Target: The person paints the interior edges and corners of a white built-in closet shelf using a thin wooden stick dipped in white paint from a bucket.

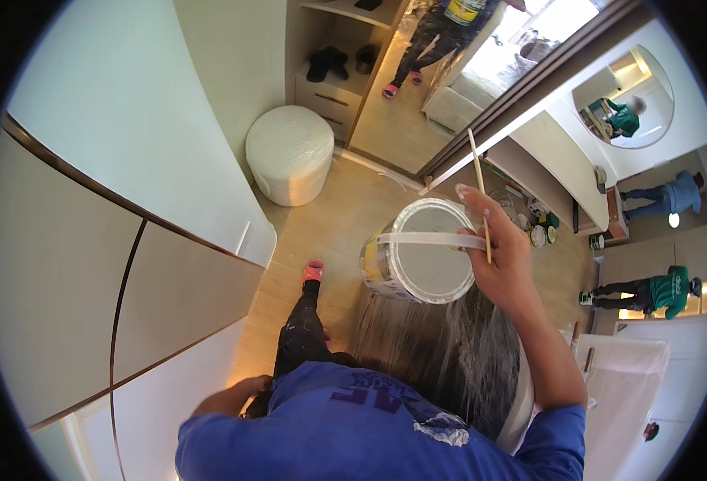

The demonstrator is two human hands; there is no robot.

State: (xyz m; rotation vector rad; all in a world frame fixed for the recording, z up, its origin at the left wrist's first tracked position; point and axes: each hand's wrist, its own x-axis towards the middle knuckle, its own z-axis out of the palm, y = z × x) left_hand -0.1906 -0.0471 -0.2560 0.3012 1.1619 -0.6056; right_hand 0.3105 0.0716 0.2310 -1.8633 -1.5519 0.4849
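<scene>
My right hand (504,256) is closed around the pale handle (429,239) of a paint bucket (381,268) and carries it in front of my body. Inside the bucket's white rim is a flat light-grey round surface (433,268); I cannot tell if it is paint or a lid. A thin wooden stick (477,160) is also gripped between the fingers of that hand, one end pointing up and away. My left hand (251,388) hangs low by my left hip, its fingers hidden against my body.
A plastic-wrapped round stool (293,156) stands ahead on the wood floor, beside open shelves and a mirrored door (417,104). Cabinet panels (185,297) line the left. Plastic-covered furniture (473,345) lies close by. Several paint pots (539,234) and co-workers (666,293) are at right.
</scene>
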